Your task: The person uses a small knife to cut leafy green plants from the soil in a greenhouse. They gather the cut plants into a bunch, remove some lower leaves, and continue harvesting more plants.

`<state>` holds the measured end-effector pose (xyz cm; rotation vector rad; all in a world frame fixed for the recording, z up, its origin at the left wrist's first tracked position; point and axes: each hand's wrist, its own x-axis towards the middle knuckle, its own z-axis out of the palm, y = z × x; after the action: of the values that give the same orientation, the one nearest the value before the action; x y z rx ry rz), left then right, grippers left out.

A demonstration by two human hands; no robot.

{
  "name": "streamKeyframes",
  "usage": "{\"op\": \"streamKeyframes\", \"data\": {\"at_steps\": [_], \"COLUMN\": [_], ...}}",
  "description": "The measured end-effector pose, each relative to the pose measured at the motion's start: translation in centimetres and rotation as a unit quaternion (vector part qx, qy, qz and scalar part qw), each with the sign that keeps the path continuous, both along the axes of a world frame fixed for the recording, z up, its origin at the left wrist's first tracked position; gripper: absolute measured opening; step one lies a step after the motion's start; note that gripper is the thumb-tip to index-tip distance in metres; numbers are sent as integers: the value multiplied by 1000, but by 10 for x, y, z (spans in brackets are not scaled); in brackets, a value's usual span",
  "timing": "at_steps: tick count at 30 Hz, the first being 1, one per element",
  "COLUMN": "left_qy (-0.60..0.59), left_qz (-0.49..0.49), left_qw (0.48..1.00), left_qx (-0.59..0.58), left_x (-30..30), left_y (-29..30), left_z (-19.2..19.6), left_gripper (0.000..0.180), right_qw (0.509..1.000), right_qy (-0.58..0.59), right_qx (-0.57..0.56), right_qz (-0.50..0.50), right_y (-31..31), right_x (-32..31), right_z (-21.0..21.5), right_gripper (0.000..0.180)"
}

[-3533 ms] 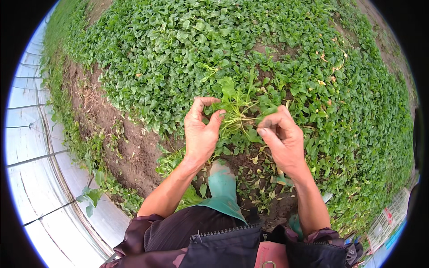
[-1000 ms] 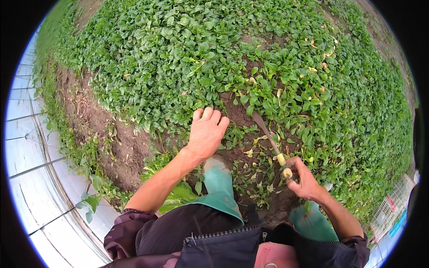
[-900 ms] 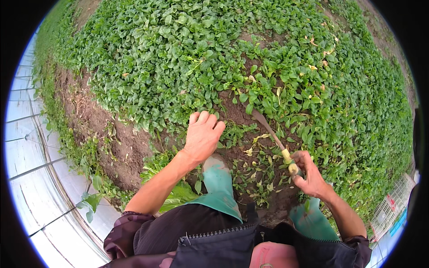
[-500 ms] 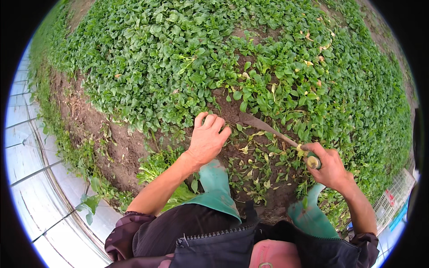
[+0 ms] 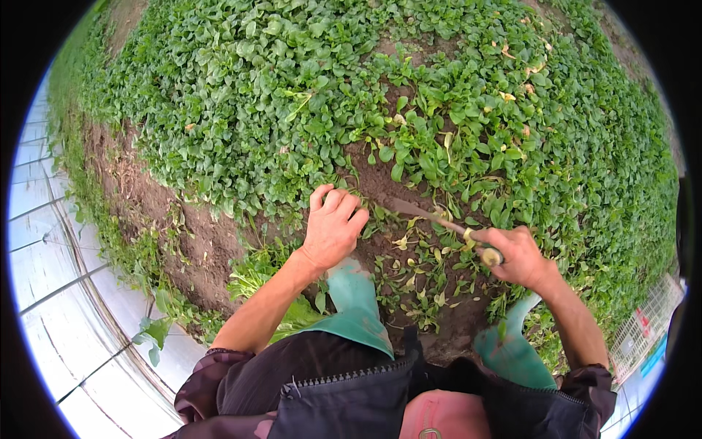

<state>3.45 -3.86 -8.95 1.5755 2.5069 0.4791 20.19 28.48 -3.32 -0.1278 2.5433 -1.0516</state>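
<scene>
Right hand (image 5: 521,256) swinging right, gripping the knife (image 5: 439,218); left hand (image 5: 333,227) curling loosely onto leafy plants (image 5: 351,197) mid-frame, cutting underway.

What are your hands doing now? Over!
Left hand flat on the soil by the leafy plants. Right hand gripping a knife, blade at the plants' base. Nothing blocking.

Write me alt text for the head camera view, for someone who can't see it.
Seen from above, a person crouches over a bed of low green leafy plants, the right hand gripping a knife with its blade on bare soil. The left hand rests on the plants beside it; green rubber boots show below.
</scene>
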Motion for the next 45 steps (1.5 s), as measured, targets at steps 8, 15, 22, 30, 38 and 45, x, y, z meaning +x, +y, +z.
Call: {"op": "streamKeyframes", "data": {"at_steps": [8,15,22,30,38,45], "left_qy": [9,19,6,32,41,104], "left_qz": [4,9,36,22,5,4], "left_qw": [1000,1000,999,999,998,985], "left_qx": [-4,-11,19,4,-38,-141], "left_x": [-6,-16,-4,-12,-13,-20], "left_y": [-9,-19,-20,-18,-10,-11], "left_z": [2,4,5,11,13,25], "left_gripper": [24,24,26,26,31,48], "right_qw": [999,999,998,998,997,998], "right_qy": [23,50,57,52,48,20], "right_qx": [-24,-16,33,0,-6,-11], "right_qz": [-32,-10,-7,-39,-55,-59], "right_y": [6,-49,-10,-36,-62,-45], "right_x": [39,4,17,14,-10,1], "right_z": [-5,-31,3,-12,-24,-13], "right_gripper": [37,43,44,47,46,44]}}
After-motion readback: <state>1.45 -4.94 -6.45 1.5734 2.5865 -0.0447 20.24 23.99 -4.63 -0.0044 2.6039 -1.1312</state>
